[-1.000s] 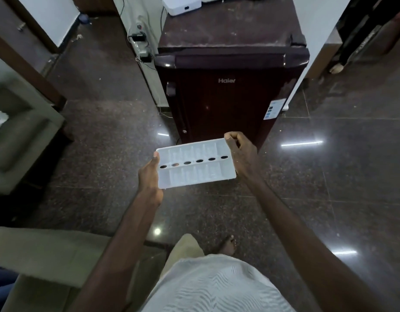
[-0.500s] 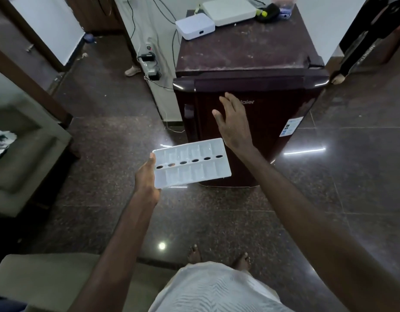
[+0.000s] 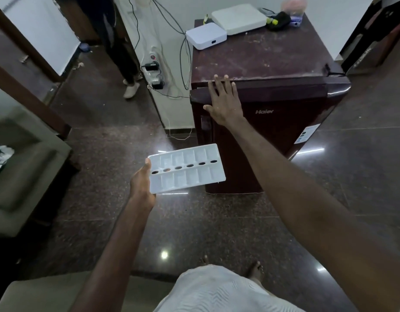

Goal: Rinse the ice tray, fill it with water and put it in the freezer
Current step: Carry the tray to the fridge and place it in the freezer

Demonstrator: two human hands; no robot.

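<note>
Head view: the left hand [image 3: 141, 183] grips the white ice tray [image 3: 187, 168] by its left short end, thumb on top of the rim and the fingers hidden underneath. The tray is held in the air, roughly level with its far-right corner a little raised, in front of the lower left corner of a dark maroon Haier mini fridge [image 3: 284, 122]. It has two rows of compartments with a line of oval holes between them. Whether there is water in it I cannot tell.

The right hand [image 3: 223, 102] is open, fingers straight and spread, palm against the top left part of the fridge door, fingertips reaching the seam where the door meets the fridge top. The door is closed.

On the fridge top, at the far side, sit a small white box [image 3: 205, 38] and a larger flat white box [image 3: 238, 18], just beside each other. A power strip [image 3: 152, 73] with plugs and cables lies against the wall to the left of the fridge. Further left, a second person's shoe [image 3: 131, 88] rests on the dark polished floor [image 3: 194, 221]. The wearer's bare foot [image 3: 255, 270] shows near the bottom edge.
</note>
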